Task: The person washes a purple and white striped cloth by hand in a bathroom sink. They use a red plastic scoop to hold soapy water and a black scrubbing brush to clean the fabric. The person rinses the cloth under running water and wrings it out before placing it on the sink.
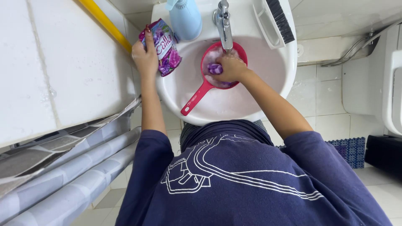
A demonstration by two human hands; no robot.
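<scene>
My left hand [145,56] holds a purple flowered detergent pouch [166,47] upright on the left rim of the white sink [274,71]. My right hand [231,68] is inside a red long-handled scoop [197,96] lying in the basin, under the metal tap [224,23]. The fingers are closed on a small purple cloth [215,68] in foamy water. The scoop's handle points toward the near left.
A light blue bottle [185,17] stands at the back of the sink, a white scrub brush with dark bristles [276,20] at its right. A tiled ledge [58,62] and yellow pole [104,21] lie left. A blue floor mat [349,150] is right.
</scene>
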